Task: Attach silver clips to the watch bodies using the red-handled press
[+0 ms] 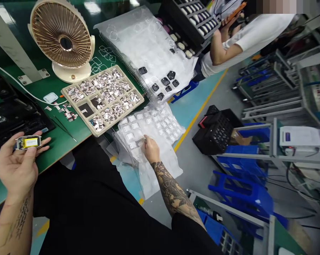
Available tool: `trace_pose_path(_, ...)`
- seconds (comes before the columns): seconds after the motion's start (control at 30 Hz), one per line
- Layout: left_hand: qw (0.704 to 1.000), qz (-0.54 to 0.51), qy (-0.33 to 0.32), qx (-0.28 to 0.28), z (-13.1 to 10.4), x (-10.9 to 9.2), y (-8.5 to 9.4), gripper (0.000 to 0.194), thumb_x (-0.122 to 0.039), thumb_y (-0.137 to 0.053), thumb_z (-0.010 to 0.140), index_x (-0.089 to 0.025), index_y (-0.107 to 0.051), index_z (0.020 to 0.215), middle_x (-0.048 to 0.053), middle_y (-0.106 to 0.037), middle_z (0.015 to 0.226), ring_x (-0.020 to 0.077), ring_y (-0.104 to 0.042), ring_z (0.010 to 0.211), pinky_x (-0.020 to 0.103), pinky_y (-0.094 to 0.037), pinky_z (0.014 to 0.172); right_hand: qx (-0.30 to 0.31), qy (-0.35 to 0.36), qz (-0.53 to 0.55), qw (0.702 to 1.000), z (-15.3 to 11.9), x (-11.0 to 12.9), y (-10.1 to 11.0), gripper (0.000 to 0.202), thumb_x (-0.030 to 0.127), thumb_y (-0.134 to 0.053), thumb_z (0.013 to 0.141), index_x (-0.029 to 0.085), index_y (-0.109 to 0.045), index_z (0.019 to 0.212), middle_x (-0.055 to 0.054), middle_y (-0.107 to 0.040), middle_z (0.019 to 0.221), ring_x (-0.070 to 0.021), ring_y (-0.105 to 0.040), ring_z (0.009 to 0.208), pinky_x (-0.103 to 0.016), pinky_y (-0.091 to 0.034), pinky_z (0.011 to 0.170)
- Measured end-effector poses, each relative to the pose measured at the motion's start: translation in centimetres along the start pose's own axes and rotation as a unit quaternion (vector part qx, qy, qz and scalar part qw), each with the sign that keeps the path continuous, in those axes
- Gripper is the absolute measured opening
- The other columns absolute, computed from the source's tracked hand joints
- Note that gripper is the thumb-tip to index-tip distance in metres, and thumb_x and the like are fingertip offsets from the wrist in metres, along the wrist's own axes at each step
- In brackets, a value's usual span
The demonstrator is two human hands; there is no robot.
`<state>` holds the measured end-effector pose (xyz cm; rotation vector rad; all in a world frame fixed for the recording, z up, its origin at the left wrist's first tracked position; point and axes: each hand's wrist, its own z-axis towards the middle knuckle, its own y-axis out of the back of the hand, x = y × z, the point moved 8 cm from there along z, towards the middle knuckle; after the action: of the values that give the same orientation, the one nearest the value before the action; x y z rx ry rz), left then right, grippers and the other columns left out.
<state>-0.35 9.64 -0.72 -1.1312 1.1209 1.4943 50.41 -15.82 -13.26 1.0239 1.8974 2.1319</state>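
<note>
My left hand point(18, 166) is closed around a small device housing point(29, 142), its inside facing up with a yellow and silver battery in view. Over to the right, my right hand point(151, 149) reaches down to a plastic-wrapped tray of white square covers point(134, 125). Its thumb and fingers are pinched together at the tray; whatever they grip there is too small or hidden to name. Between the hands stands a beige compartment tray point(94, 131) filled with small silvery parts. Dark tweezers point(65, 129) lie on the green bench near my left hand.
A beige fan point(65, 42) stands at the back of the bench. Behind the tray is a plastic-covered stack point(138, 39) with black housings point(165, 81) on it. A co-worker's arm point(223, 49) is at the upper right, beside a black rack point(194, 17). Blue stools point(245, 191) stand right.
</note>
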Motion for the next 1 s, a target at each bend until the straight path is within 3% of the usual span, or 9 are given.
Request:
trace_pose_path(0.1, 1.0, 0.018, -0.004, -0.003, -0.2, -0.2, 0.1, 0.075, -0.057, -0.099, 0.066, -0.022, -0.068, 0.126, 0.005, -0.085, 0.108, 0.0341, -0.086, 0.099, 0.056, -0.075, 0.075, -0.048, -0.027, 0.059, 0.997, -0.5, -0.4, 2.1, 0.047, 0.027, -0.051, 0.097, 0.017, -0.062, 0.141, -0.014, -0.076, 0.121, -0.0226, -0.07, 0.092, -0.043, -0.063, 0.095)
trace_pose_path(0.2, 1.0, 0.022, -0.003, 0.002, -0.6, -0.6, 0.0, 0.068, -0.047, -0.099, 0.07, -0.019, -0.066, 0.123, 0.005, -0.084, 0.105, 0.032, -0.087, 0.093, 0.05, -0.075, 0.073, -0.082, -0.036, 0.116, 0.989, -0.2, 1.3, 4.1, 0.038, 0.036, -0.049, 0.103, 0.017, -0.064, 0.132, -0.013, -0.077, 0.113, -0.0213, -0.076, 0.087, -0.041, -0.067, 0.085)
trace_pose_path(0.3, 0.999, -0.004, 0.037, 0.028, -1.3, -0.7, -0.7, 0.063, -0.038, -0.098, 0.078, -0.017, -0.065, 0.128, 0.008, -0.085, 0.108, 0.0293, -0.087, 0.09, 0.041, -0.075, 0.073, -0.093, -0.005, 0.218, 0.972, 0.7, 6.9, 5.6, 0.032, 0.041, -0.053, 0.107, 0.021, -0.064, 0.129, -0.011, -0.073, 0.117, -0.0205, -0.079, 0.086, -0.041, -0.069, 0.081)
trace_pose_path(0.43, 0.989, -0.066, 0.111, 0.078, -2.1, -0.3, -2.1, 0.059, -0.04, -0.091, 0.088, -0.016, -0.064, 0.135, 0.016, -0.085, 0.117, 0.0301, -0.087, 0.098, 0.036, -0.073, 0.079, -0.07, 0.096, 0.384, 0.915, 2.3, 18.3, 6.6, 0.028, 0.034, -0.071, 0.102, 0.03, -0.073, 0.129, -0.012, -0.065, 0.137, -0.0226, -0.078, 0.096, -0.044, -0.073, 0.079)
trace_pose_path(0.57, 0.977, -0.105, 0.151, 0.111, -2.5, -0.4, -2.4, 0.055, -0.043, -0.089, 0.09, -0.016, -0.066, 0.132, 0.015, -0.085, 0.114, 0.0312, -0.087, 0.095, 0.033, -0.07, 0.073, 0.037, 0.177, 0.447, 0.876, 3.6, 29.2, 4.6, 0.028, 0.031, -0.072, 0.103, 0.032, -0.074, 0.131, -0.012, -0.07, 0.133, -0.0264, -0.076, 0.107, -0.041, -0.072, 0.076)
trace_pose_path(0.73, 0.974, -0.139, 0.165, 0.066, -2.9, -1.2, -1.0, 0.051, -0.039, -0.085, 0.094, -0.018, -0.065, 0.136, 0.011, -0.083, 0.113, 0.0272, -0.086, 0.095, 0.032, -0.068, 0.077, 0.208, 0.252, 0.463, 0.824, 3.2, 39.4, 0.8, 0.038, 0.032, -0.067, 0.107, 0.029, -0.061, 0.144, -0.011, -0.076, 0.126, -0.0247, -0.074, 0.114, -0.047, -0.064, 0.105)
trace_pose_path(0.8, 0.972, -0.157, 0.173, 0.038, -2.7, -0.9, -0.6, 0.052, -0.04, -0.085, 0.094, -0.018, -0.065, 0.137, 0.011, -0.083, 0.115, 0.0255, -0.085, 0.095, 0.031, -0.068, 0.079, 0.266, 0.293, 0.469, 0.79, 2.0, 42.6, 0.2, 0.037, 0.031, -0.061, 0.11, 0.029, -0.059, 0.146, -0.011, -0.073, 0.128, -0.0242, -0.072, 0.119, -0.047, -0.061, 0.109)
trace_pose_path(0.93, 0.971, -0.183, 0.155, 0.019, -2.0, 0.1, -0.4, 0.052, -0.04, -0.086, 0.094, -0.018, -0.067, 0.138, 0.011, -0.084, 0.112, 0.0226, -0.081, 0.094, 0.028, -0.063, 0.079, 0.4, 0.33, 0.485, 0.705, -1.0, 46.9, -1.1, 0.038, 0.029, -0.069, 0.105, 0.031, -0.057, 0.141, -0.01, -0.064, 0.133, -0.02, -0.072, 0.106, -0.038, -0.064, 0.091)
trace_pose_path(1.0, 0.971, -0.195, 0.139, 0.009, -1.7, 0.3, -0.3, 0.054, -0.039, -0.087, 0.094, -0.019, -0.066, 0.14, 0.011, -0.083, 0.113, 0.0218, -0.081, 0.093, 0.028, -0.063, 0.081, 0.415, 0.308, 0.489, 0.703, -1.4, 47.7, -1.9, 0.033, 0.028, -0.075, 0.101, 0.03, -0.057, 0.129, -0.006, -0.063, 0.123, -0.0174, -0.072, 0.098, -0.034, -0.064, 0.084)
